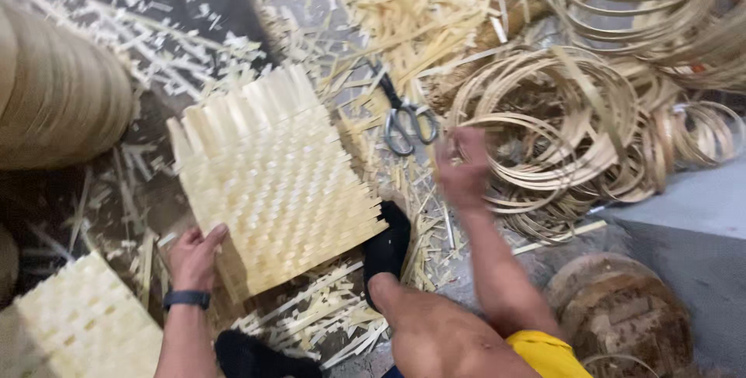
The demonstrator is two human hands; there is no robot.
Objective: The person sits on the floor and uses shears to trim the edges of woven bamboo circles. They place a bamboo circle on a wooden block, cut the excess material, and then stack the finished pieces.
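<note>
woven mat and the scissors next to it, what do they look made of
Woven mat: pale flat strips, likely split bamboo, matte and unvarnished, interlaced with loose ends sticking out. Scissors: grey metal with a dull shine, handles included.

This is a bamboo weaving workshop with work done on the floor. Cut bamboo strips lie scattered everywhere, coiled bamboo hoops pile at the far right, and scissors rest among the scraps.
</note>
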